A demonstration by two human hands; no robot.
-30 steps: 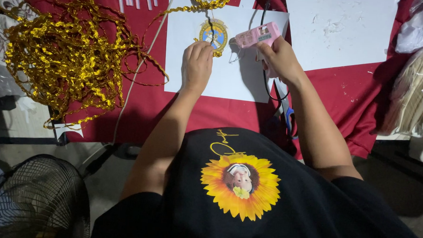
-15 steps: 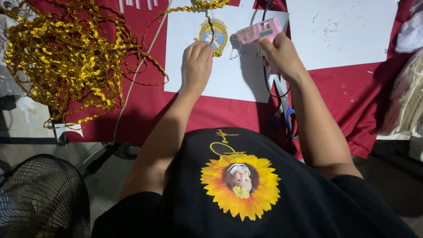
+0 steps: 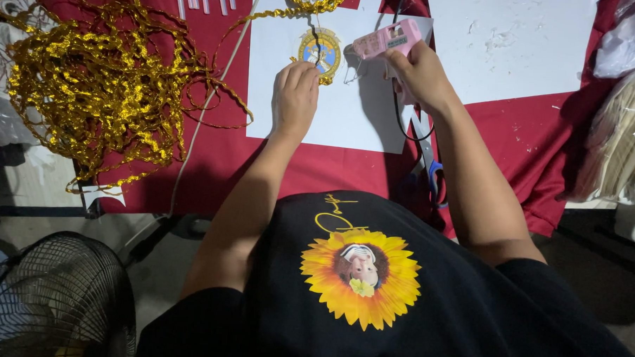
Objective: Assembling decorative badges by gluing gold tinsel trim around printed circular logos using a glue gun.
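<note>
A: Red table cover point(image 3: 212, 161), white sheet point(image 3: 348, 109), heap of gold cord point(image 3: 89, 79); where is the round emblem point(image 3: 320, 50)?

B: On the sheet's upper part, the left hand point(image 3: 294, 97) curled with fingertips pinning its lower edge

A: And the right hand point(image 3: 419, 76)?

B: Clenched around a pink glue gun point(image 3: 387, 39), nozzle just beside the emblem; best to keep the pinning fingers off the glue line
</note>
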